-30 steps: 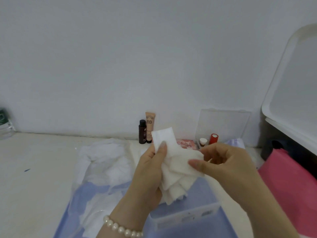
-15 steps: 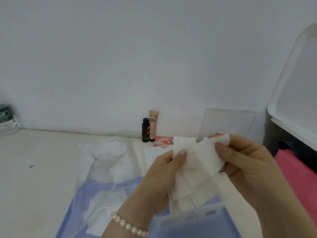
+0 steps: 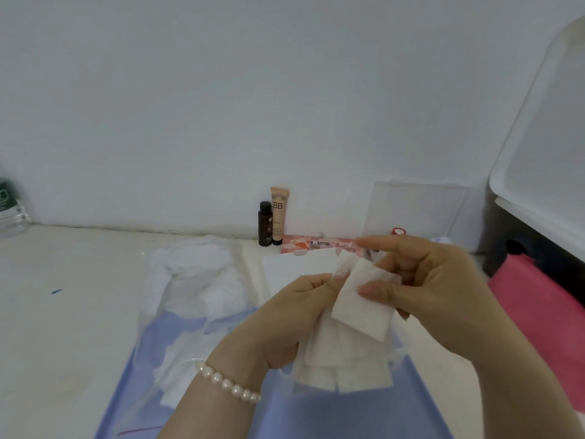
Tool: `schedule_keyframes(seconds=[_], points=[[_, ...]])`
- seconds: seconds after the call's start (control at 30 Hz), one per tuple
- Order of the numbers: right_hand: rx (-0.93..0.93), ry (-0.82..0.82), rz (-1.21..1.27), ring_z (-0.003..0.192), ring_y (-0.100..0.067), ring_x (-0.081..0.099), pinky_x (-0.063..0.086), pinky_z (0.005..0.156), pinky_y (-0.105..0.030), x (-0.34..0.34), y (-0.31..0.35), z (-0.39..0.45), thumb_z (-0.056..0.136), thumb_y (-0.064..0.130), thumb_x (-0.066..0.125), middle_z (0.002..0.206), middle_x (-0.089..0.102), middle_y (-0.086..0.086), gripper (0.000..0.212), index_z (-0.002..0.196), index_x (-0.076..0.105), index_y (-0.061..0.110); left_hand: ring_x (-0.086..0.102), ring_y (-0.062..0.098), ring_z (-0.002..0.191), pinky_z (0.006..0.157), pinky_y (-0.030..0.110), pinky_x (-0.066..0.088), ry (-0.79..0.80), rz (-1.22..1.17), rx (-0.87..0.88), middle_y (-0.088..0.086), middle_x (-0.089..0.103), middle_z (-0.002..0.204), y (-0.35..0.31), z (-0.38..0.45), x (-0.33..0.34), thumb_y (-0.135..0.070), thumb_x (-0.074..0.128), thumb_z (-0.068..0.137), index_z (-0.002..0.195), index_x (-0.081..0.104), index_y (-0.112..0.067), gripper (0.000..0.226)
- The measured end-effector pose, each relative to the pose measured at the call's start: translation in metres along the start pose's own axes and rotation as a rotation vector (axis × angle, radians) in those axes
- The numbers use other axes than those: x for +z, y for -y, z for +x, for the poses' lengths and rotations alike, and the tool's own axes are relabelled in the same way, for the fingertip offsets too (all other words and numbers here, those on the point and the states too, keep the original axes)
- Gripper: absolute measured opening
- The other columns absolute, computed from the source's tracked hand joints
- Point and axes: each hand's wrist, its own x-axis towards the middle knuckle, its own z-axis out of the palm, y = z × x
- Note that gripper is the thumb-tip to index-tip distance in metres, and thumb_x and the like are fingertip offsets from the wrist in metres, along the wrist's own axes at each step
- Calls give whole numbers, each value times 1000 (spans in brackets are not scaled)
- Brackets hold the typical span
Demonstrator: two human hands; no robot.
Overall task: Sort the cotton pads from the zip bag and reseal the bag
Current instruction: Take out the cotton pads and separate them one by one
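My left hand (image 3: 285,315), with a pearl bracelet on its wrist, grips a stack of white square cotton pads (image 3: 342,356) above the table. Pinched between thumb and fingers of my right hand (image 3: 424,289) is the top cotton pad (image 3: 361,305), which lies tilted across the stack. The clear zip bag (image 3: 196,299), with a red zip line near its bottom end, lies on the table to the left and holds more white pads. Part of the stack is hidden behind my left hand.
A blue tray or lid (image 3: 316,413) lies under my hands. A dark small bottle (image 3: 265,224) and a BB cream tube (image 3: 279,213) stand against the wall. A pink bag (image 3: 544,315) and a white bin (image 3: 544,160) are at the right, a water bottle (image 3: 9,207) at far left.
My right hand has pulled one pad off the top and brought it down across the stack. Both hands have dropped slightly lower in view.
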Motion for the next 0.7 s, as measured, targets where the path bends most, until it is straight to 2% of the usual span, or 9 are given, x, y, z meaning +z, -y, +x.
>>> schedule_keyframes(seconds=[0.1,0.17,0.23,0.33,0.4,0.47,0.53,0.6,0.7], points=[[-7,-59,-45,45,-5,53,40,42,-12,0,0,1,67,-9,73,67,67,-12,42,94,70,23,61,33,111,97,45,48,3,25,-25,21,62,120,2,1,0,-38,43,90,121,60,-2,50],[6,-71,-91,48,-4,57,42,42,-13,1,-3,2,67,-5,75,65,67,-5,41,92,69,28,59,34,113,99,47,46,17,34,-38,20,63,120,3,1,1,-43,44,86,120,60,-3,56],[39,-58,-106,50,-3,59,43,41,-14,1,-6,3,69,-3,74,65,66,2,42,90,68,33,66,25,102,92,40,52,31,27,-49,12,70,107,3,1,2,-51,45,79,109,67,-9,56],[51,-43,-142,50,1,58,44,42,-14,2,-9,4,72,-3,73,64,64,5,43,90,66,36,70,12,81,73,26,57,54,-8,-61,-1,74,86,0,-1,3,-61,40,71,97,69,-19,57],[50,-44,-160,50,0,57,46,45,-17,1,-10,4,73,-2,72,66,61,3,42,92,66,36,70,15,84,74,27,57,88,-13,-47,3,74,91,0,0,3,-57,42,72,100,68,-16,56],[32,-47,-216,54,-3,56,51,50,-24,2,-13,4,73,-1,72,67,59,1,44,93,66,38,69,20,91,81,31,57,108,30,-30,11,72,101,2,0,4,-46,49,79,106,66,-10,48],[23,-62,-262,61,-7,55,55,57,-28,3,-15,6,73,0,72,73,59,-1,47,93,64,42,69,22,92,81,32,57,126,47,-30,14,71,104,3,-1,5,-36,50,85,112,63,-5,44],[-7,-169,-306,66,-11,52,53,60,-22,4,-21,8,71,6,75,81,57,1,43,93,63,41,69,24,90,77,32,57,93,-31,-4,17,70,102,2,-1,7,-32,50,87,111,62,-1,42],[-27,-407,-301,58,-8,47,41,54,-13,0,-19,11,74,25,74,73,58,0,11,81,65,25,70,22,82,74,33,59,-135,-158,88,14,72,96,0,4,5,-34,51,85,98,67,-5,35]])
